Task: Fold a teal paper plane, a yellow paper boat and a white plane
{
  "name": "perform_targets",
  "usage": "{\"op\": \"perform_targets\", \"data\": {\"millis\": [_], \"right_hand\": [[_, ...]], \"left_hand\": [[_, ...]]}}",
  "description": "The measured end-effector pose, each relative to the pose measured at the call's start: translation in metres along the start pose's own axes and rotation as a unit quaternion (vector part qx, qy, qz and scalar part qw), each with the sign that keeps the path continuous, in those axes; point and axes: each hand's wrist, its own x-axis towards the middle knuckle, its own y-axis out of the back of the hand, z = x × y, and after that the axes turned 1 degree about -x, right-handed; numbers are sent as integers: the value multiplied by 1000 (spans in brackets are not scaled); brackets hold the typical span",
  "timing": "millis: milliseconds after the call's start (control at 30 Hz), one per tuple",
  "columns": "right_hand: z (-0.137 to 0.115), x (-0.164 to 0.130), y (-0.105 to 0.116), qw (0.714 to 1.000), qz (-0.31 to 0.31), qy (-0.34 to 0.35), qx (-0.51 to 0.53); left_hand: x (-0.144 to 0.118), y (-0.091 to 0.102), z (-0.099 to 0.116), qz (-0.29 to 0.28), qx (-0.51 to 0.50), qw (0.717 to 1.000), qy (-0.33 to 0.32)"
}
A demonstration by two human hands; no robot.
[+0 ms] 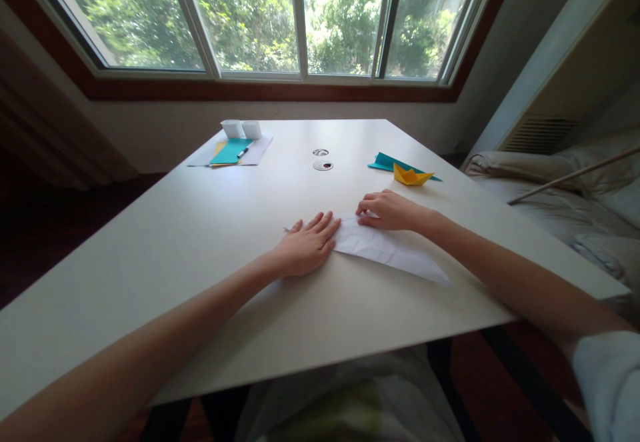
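A folded sheet of white paper (393, 253) with several creases lies on the white table. My left hand (307, 247) rests flat over the paper's left end, its fingers stretched out and slightly apart. A small tip of the paper pokes out past the thumb. At the paper's far edge, my right hand (387, 211) has its fingers curled down and pressed on the sheet. What the right fingertips pinch, apart from that edge, is hard to see. The paper's right end tapers toward the table's front edge.
Beyond my right hand stand a yellow paper boat (411, 176) and a teal paper plane (387, 161). At the back left, teal paper (231, 151) and other sheets lie under a pen (243, 152), near two white folded paper boxes (232, 129). Two round holes (323, 165) sit mid-table.
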Motion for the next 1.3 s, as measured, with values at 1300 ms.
{"op": "perform_targets", "data": {"millis": [1300], "right_hand": [[-19,-3,-14,990,25,120,72]], "left_hand": [[-2,-2,4,17,26,1000,2]]}}
